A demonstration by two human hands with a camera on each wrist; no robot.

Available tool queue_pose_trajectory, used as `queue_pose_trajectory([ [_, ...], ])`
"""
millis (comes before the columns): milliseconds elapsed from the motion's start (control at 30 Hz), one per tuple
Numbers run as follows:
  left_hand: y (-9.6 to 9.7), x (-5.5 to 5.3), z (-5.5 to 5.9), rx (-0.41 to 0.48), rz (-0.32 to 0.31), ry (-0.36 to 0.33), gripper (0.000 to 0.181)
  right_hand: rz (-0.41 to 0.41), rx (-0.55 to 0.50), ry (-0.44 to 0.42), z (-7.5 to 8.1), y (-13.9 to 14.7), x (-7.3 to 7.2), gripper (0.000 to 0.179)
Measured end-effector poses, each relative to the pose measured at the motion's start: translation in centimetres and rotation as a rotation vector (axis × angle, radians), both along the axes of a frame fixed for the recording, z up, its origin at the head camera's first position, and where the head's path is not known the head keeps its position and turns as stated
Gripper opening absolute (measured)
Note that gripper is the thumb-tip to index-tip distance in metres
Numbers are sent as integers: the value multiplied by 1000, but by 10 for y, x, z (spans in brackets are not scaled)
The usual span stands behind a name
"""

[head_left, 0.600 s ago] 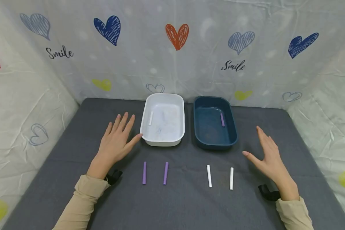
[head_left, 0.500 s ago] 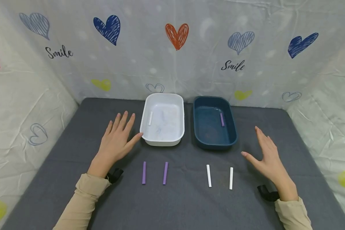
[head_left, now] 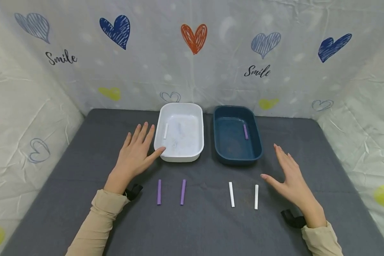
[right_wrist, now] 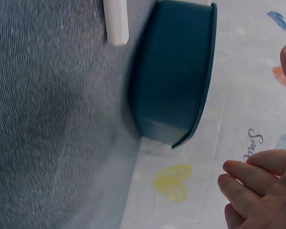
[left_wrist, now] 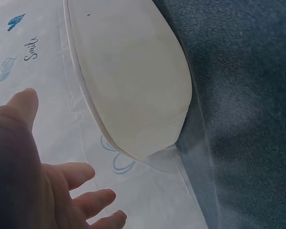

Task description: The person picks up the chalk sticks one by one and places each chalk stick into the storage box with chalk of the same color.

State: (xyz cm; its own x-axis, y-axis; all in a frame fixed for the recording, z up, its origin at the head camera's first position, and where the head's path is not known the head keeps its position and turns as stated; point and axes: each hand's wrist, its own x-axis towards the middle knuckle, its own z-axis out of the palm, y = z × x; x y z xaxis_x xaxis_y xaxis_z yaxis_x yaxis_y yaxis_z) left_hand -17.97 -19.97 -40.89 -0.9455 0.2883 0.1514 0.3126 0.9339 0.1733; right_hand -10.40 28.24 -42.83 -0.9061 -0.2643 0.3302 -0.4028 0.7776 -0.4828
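Note:
My left hand (head_left: pixel 132 156) hovers at the left of a white tray (head_left: pixel 179 159), fingers spread, holding nothing; the left wrist view shows a gap between hand and tray. From the head, its thumb overlaps the tray's near left corner. My right hand (head_left: pixel 289 183) is held right of a dark blue tray (head_left: pixel 238 161), thumb apart from its straight fingers, with nothing in it. One white chalk stick (head_left: pixel 165 131) lies in the white tray, one purple chalk stick (head_left: pixel 245 132) in the blue one. On the cloth lie two more purple sticks (head_left: pixel 159 192) and two white sticks (head_left: pixel 256 197).
A dark grey cloth (head_left: pixel 204 227) covers the table. Behind both trays hangs a pale curtain (head_left: pixel 160 42) printed with hearts and "Smile". It also closes off the left and right sides. Black straps (head_left: pixel 292 218) sit at both wrists.
Both hands have drifted inward: the left a little to the right, its thumb now over the tray's corner, the right to the left. The view has shifted slightly. Chalk and trays stay put.

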Motion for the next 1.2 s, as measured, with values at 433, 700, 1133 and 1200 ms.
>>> queue_pose_trajectory([
  [433, 9, -2, -7, -7, -17, -34, 102, 74, -9, -16, -3, -18, 10, 99],
  [700, 16, -2, -12, 2, -38, -43, 104, 128, -39, -41, -6, -32, 20, 102],
  [1133, 19, -4, -21, -5, -55, -73, 105, 161, -67, -158, -12, -54, 26, 100],
  [1200, 20, -5, -22, 1, -52, -76, 104, 167, -66, -171, -15, -56, 27, 100],
])
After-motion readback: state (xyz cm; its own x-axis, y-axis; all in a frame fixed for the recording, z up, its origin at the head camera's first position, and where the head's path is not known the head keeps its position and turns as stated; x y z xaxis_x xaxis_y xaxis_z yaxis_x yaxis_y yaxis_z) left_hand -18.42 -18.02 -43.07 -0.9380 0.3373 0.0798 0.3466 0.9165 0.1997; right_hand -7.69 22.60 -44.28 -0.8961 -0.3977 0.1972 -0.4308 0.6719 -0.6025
